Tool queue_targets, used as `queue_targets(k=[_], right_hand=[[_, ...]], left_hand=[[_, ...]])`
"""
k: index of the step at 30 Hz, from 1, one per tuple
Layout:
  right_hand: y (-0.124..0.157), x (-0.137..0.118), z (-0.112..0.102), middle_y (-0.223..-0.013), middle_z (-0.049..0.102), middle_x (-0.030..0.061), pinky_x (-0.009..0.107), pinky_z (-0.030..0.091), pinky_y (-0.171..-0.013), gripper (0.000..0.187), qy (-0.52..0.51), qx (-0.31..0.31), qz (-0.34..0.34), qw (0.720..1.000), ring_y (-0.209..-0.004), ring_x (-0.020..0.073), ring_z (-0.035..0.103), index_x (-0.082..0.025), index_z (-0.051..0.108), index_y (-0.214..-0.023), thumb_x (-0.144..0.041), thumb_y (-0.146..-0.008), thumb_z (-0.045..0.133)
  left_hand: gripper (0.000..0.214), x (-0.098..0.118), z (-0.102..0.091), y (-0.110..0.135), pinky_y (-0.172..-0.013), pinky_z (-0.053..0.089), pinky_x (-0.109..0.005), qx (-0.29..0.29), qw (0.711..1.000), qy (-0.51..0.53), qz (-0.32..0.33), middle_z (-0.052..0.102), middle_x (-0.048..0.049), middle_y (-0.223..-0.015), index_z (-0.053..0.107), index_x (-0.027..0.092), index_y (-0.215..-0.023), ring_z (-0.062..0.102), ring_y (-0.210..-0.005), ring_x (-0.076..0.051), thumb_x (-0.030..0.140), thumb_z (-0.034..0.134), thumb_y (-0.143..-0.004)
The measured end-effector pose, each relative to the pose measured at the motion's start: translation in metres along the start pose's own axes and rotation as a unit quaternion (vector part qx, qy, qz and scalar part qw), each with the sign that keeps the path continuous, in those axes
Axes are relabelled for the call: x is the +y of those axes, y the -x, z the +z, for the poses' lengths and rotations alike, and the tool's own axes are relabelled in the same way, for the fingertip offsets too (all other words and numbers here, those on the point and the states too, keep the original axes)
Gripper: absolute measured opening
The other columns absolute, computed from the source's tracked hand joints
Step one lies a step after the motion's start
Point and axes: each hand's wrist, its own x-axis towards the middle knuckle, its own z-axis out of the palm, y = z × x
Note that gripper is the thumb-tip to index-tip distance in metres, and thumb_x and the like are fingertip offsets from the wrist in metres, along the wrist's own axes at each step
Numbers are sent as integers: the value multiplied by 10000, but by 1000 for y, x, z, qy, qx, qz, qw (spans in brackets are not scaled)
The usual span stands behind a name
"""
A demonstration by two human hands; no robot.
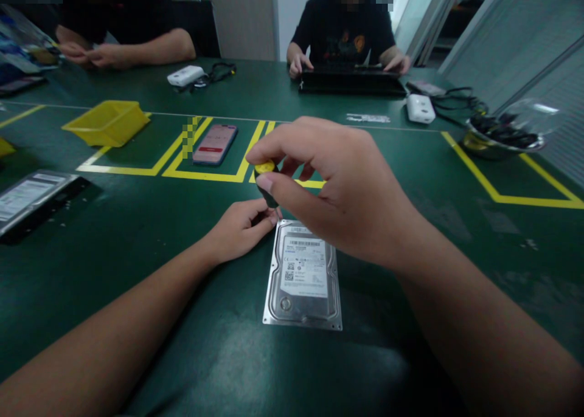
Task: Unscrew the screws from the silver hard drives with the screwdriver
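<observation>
A silver hard drive (303, 310) with a white label lies flat on the green table in front of me. My right hand (337, 186) grips a screwdriver (267, 183) by its yellow-and-black handle, thumb and index finger near the top. The screwdriver points down, slightly tilted, and its thin shaft reaches the drive's far left corner. At that corner my left hand (241, 228) has thumb and fingers closed together, right beside the shaft. Whether they pinch the shaft, the drive's edge or something small is hidden. The tip itself cannot be made out clearly.
Another hard drive (34, 198) lies at the left. Beyond are a yellow bin (109, 122), a phone (215, 144) and a metal bowl (502, 140) of dark parts. Across the table, one person (347, 40) holds a black tray-like object (351, 82); another person (128, 34) sits at the left.
</observation>
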Motion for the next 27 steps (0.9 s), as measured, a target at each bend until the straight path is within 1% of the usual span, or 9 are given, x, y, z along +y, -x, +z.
queue_targets(k=[2, 6, 11, 16, 20, 24, 27], right_hand=[[0, 1, 0, -1032, 698, 28, 312, 487, -787, 152, -8, 3, -6, 1000, -926, 170, 630, -208, 668, -1015, -249, -934, 547], [0, 1, 0, -1048, 704, 17, 318, 491, -783, 124, -14, -5, 6, 1000, -937, 185, 633, -253, 659, -978, -250, -928, 546], [0, 0, 0, -1027, 697, 20, 326, 484, -775, 117, -22, -1, 2, 1000, -914, 186, 625, -241, 652, -971, -226, -918, 548], [-1, -1, 0, -1022, 692, 8, 304, 469, -790, 129, -20, -17, 6, 1000, -911, 167, 614, -239, 643, -983, -238, -925, 527], [-1, -1, 0, -1023, 693, 14, 296, 464, -793, 135, -28, -15, -3, 999, -907, 156, 611, -203, 642, -1002, -237, -925, 538], [0, -2, 2, -1031, 690, 5, 287, 465, -816, 103, -36, -12, 5, 999, -927, 154, 615, -228, 638, -978, -228, -908, 562], [0, -2, 4, -1018, 690, 9, 287, 473, -816, 89, -47, -5, -6, 999, -923, 152, 613, -218, 632, -965, -224, -906, 566]], left_hand=[[229, 0, 0, 0, -865, 534, -365, -1, 1000, 0, -1, 664, -23, -756, 626, 185, -839, 656, -949, -237, 363, 506, -916], [239, 0, 0, 0, -860, 540, -362, 4, 1000, 1, -10, 664, -23, -742, 623, 188, -814, 658, -953, -238, 375, 516, -917], [243, 2, -1, 0, -868, 542, -382, -6, 1000, -8, -23, 688, -46, -791, 635, 179, -855, 654, -967, -249, 368, 495, -918], [247, 2, -1, 0, -860, 544, -390, -3, 1000, -12, -26, 689, -57, -808, 637, 175, -855, 655, -947, -249, 371, 495, -904], [271, 2, -1, 0, -829, 548, -388, -3, 1000, -18, -26, 671, -53, -759, 630, 177, -816, 653, -893, -244, 384, 482, -909], [266, 3, -2, 1, -814, 547, -375, 5, 1000, -22, -12, 647, -37, -711, 626, 185, -792, 641, -827, -226, 372, 483, -913], [263, 4, -2, 1, -816, 542, -370, 6, 999, -31, -6, 641, -33, -704, 625, 184, -782, 629, -782, -212, 357, 485, -922]])
